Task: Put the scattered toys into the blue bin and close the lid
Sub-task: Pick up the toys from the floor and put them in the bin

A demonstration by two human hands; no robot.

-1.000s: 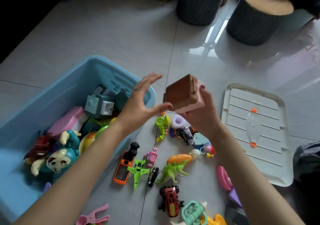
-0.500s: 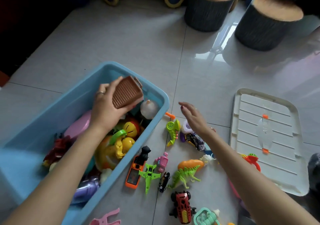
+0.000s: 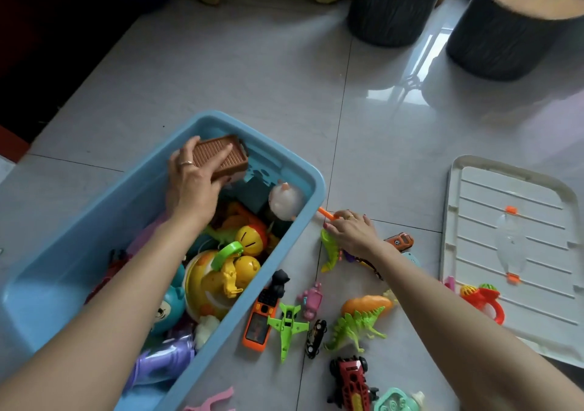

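The blue bin [image 3: 311, 208] stands on the floor at the left, holding several toys. My left hand [image 3: 189, 186] is inside its far end, shut on a brown ridged toy house [image 3: 222, 157]. My right hand [image 3: 350, 232] rests low on the floor just right of the bin, fingers over a green toy [image 3: 330, 251] and next to an orange stick [image 3: 325, 214]; whether it grips anything I cannot tell. The white lid [image 3: 512, 246] lies upside down at the right. Scattered toys lie between: an orange phone [image 3: 260, 319], a green plane [image 3: 289, 323], a green dinosaur [image 3: 355, 325].
Two dark stump-like stools [image 3: 392, 9] [image 3: 512, 31] stand at the far side. A red ring rattle [image 3: 485, 301] lies on the lid's near edge. A red car [image 3: 350, 382] and a teal toy [image 3: 395, 402] lie near the bottom edge. A pink clip [image 3: 215, 402] lies beside the bin.
The toy house passed from my right hand to my left, then went over and deeper into the bin's far end. My right hand dropped to the toys beside the bin.
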